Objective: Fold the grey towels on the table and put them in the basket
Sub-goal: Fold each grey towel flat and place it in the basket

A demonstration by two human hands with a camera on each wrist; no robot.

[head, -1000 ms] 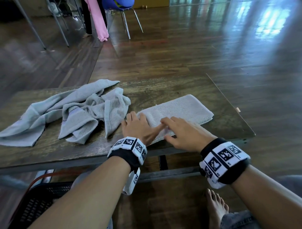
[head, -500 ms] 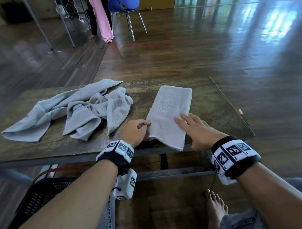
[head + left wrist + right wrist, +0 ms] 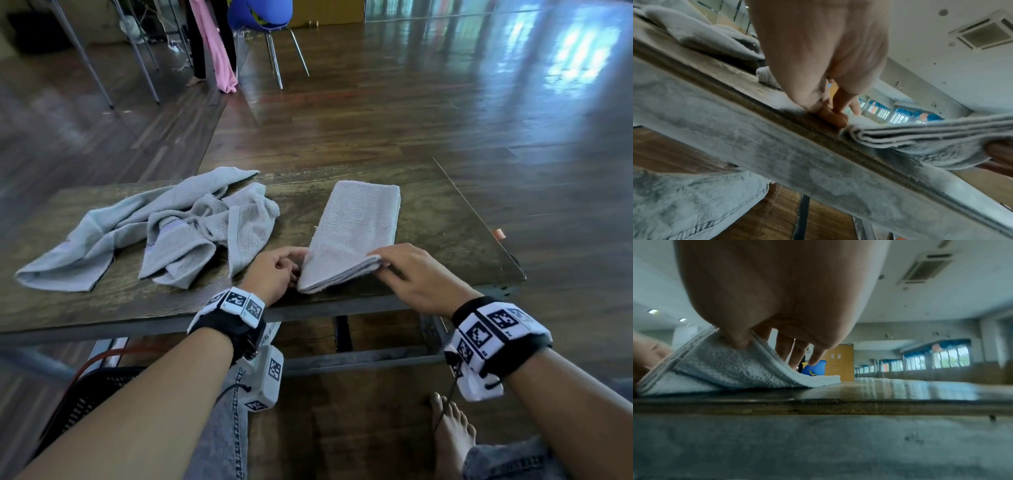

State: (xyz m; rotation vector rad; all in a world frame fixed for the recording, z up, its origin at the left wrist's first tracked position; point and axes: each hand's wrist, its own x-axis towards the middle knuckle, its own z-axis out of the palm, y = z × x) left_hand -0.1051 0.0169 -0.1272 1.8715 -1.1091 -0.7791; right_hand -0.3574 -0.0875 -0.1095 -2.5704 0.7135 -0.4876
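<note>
folded towel (image 3: 356, 233) | near end lifted by both hands | basket (image 3: 78, 401) mostly hidden

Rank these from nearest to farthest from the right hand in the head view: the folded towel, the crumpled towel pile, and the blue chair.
1. The folded towel: the right hand grips its near right corner at the table's front edge.
2. The crumpled towel pile: on the table's left side, beyond the left hand.
3. The blue chair: on the floor, far behind the table.
</note>
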